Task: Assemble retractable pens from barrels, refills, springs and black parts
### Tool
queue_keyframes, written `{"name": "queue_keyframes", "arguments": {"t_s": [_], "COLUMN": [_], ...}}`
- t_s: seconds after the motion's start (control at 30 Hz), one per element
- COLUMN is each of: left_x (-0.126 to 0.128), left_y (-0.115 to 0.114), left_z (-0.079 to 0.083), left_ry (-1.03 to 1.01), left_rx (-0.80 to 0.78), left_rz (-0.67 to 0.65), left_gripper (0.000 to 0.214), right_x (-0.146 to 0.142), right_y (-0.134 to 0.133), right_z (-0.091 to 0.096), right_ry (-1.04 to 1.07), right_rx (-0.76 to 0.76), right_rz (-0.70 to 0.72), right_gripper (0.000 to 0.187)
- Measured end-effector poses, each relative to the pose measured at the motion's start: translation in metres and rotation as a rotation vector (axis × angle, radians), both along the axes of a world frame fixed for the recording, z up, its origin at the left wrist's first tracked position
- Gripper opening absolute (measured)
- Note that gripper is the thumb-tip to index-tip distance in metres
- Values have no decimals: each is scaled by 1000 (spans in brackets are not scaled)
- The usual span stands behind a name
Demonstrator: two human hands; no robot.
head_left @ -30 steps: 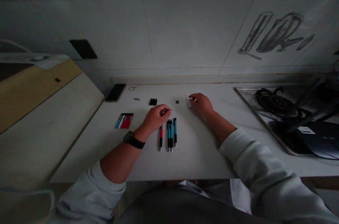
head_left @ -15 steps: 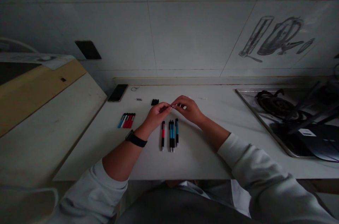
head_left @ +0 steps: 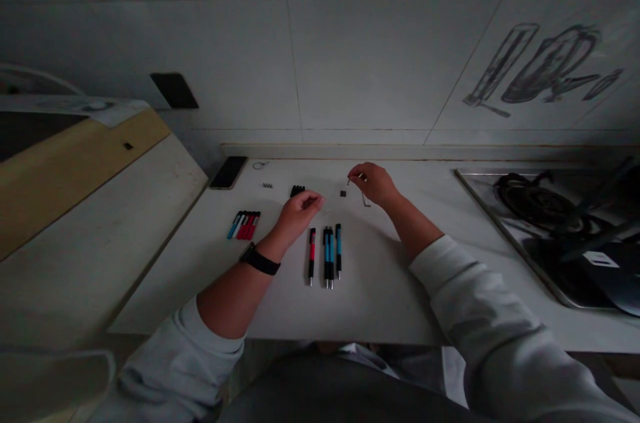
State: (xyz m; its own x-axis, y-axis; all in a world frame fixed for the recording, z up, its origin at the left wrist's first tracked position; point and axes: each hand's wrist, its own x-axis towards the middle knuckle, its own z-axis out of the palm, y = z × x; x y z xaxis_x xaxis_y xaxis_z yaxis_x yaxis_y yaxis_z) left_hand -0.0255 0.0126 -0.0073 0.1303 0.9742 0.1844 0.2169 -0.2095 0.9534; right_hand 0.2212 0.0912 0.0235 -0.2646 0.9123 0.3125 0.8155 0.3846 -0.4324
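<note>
My right hand [head_left: 375,183] pinches a small metallic piece [head_left: 349,180] between thumb and fingertips, just above the counter. Below it lie small dark pieces [head_left: 343,194] and thin rods like pen refills [head_left: 366,200], partly behind the hand. My left hand [head_left: 299,213] is closed, thumb against curled fingers; whatever it may hold is hidden. It partly covers a row of black pen grips [head_left: 297,190]. Nearer me lie a red pen [head_left: 312,256], a pair of blue pens [head_left: 328,256] and another blue pen [head_left: 339,250]. Several coloured pen barrels with clips [head_left: 243,225] are lined up at the left.
Small springs [head_left: 268,185], a thin ring [head_left: 260,165] and a phone [head_left: 229,172] lie toward the back left of the white counter [head_left: 390,303]. A gas stove [head_left: 530,200] is set in at the right. A slanted board [head_left: 125,190] borders the left.
My hands were together at the fingertips. Now the right has moved away to the back right with the small piece, while the left stays almost in place. The view has shifted slightly.
</note>
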Motion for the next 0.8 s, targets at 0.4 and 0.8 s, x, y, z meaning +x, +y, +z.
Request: {"name": "queue_keyframes", "arguments": {"t_s": [0.4, 0.8], "left_x": [0, -1], "left_y": [1, 0], "left_z": [-1, 2], "left_ry": [31, 20], "left_rx": [5, 14], "left_rz": [-3, 12], "left_gripper": [34, 30], "right_x": [-3, -3], "right_y": [9, 1], "right_z": [-39, -32], "right_ry": [-222, -239], "right_rx": [-118, -85], "right_rz": [-64, -96], "right_gripper": [22, 22]}}
